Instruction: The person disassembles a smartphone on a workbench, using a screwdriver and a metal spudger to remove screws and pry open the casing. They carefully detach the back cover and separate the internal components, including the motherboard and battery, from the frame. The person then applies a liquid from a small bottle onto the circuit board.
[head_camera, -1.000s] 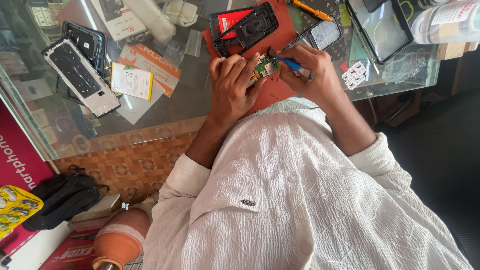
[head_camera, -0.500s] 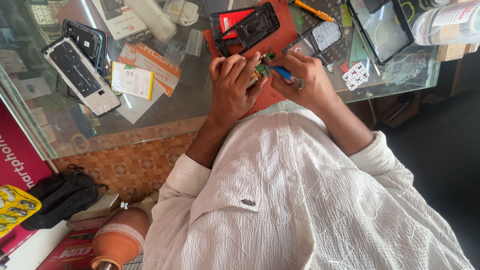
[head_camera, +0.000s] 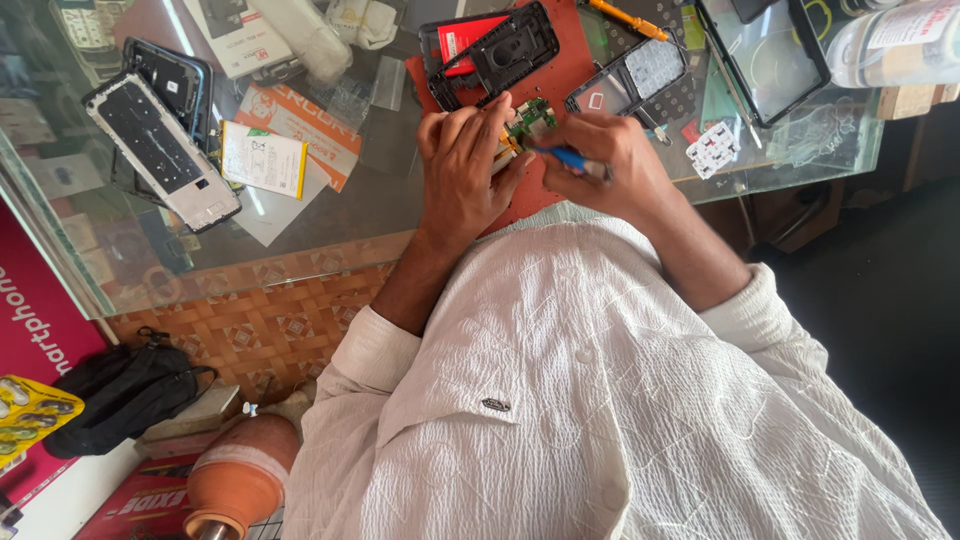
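Observation:
My left hand (head_camera: 468, 165) pinches a small green circuit board (head_camera: 532, 117) over a red work mat (head_camera: 572, 65) on a glass counter. My right hand (head_camera: 612, 165) grips a blue-handled tool (head_camera: 566, 157), its tip touching the board's lower edge. Both hands sit close together, just above my white-shirted lap. A black phone back frame (head_camera: 495, 52) lies on the mat just beyond my left fingers.
On the glass counter (head_camera: 330, 210) lie an opened white phone chassis (head_camera: 160, 150), a dark phone (head_camera: 170, 75), a yellow-edged battery (head_camera: 262, 158), a keypad frame (head_camera: 640, 70), an orange screwdriver (head_camera: 628, 20), a framed screen (head_camera: 765, 50). Below: a black bag (head_camera: 125, 395), a clay pot (head_camera: 235, 480).
The right hand has shifted slightly left along the board, bringing the blue-handled tool under it. The left hand keeps its hold on the board.

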